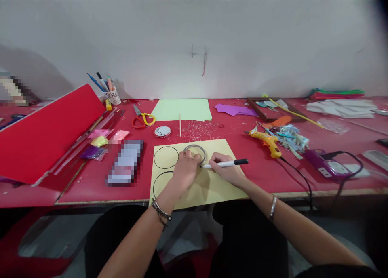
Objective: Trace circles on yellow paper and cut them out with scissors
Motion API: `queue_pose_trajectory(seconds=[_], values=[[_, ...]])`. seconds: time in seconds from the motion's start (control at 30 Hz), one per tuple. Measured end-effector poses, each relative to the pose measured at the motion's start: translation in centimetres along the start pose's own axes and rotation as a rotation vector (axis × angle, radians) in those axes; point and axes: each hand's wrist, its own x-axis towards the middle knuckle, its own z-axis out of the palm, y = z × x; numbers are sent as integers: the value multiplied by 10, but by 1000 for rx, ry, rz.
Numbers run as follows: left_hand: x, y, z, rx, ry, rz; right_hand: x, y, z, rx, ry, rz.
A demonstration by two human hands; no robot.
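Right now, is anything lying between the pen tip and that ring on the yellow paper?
Nothing visible does. The right hand holds the marker with its tip right at the ring, which the left hand presses onto the yellow paper.

Tracing a ring on yellow paper
Left hand [185, 169] presses the ring [195, 153] flat on the yellow sheet [212, 189]; right hand [226, 169] holds a marker [226, 163], tip at its rim

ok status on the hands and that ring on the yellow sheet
Left hand pressing the ring flat on the yellow sheet. Right hand holding the marker, tip at the ring's edge. Two circles already drawn; nothing blocking.
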Motion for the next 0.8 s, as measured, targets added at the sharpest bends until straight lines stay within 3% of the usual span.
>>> queue_pose_trajectory(seconds=[0.33,0.8], values=[[2,-3,5,-20,-7,40,2,-2,-2,4,-37,-14],[1,-4,8,24,26,56,24,23,-10,124,142,21]])
